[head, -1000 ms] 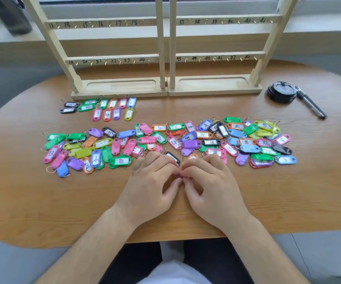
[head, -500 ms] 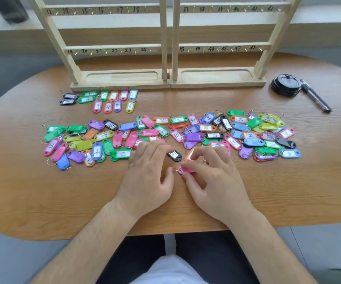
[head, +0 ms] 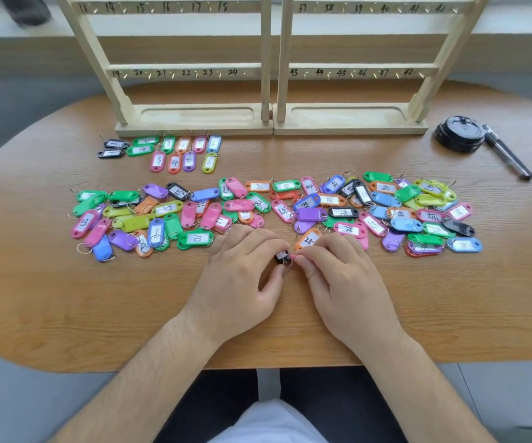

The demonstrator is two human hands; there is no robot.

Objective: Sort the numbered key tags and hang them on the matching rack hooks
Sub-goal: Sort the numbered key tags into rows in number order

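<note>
The left hand (head: 242, 276) grips a black tag (head: 280, 256); the right hand (head: 344, 282) pinches a pink tag (head: 294, 258), their rings seemingly linked between the hands. A hard tug could flick either into the unsorted tags (head: 311, 214) just beyond the knuckles. The rack (head: 266, 59), farthest off, bears none.

— how do the arms lie?
— both bare. the left forearm (head: 136, 378) comes in from 7 o'clock and the right forearm (head: 434, 388) from 5 o'clock, with the wrists apart and the knuckles up.
— and the hands?
— the left hand (head: 237, 282) and right hand (head: 348, 282) nearly meet at the fingertips. the left thumb and forefinger pinch a black key tag (head: 281, 256). the right thumb and forefinger pinch a pink key tag (head: 293, 257) just beside it. the other fingers are loosely curled.
</note>
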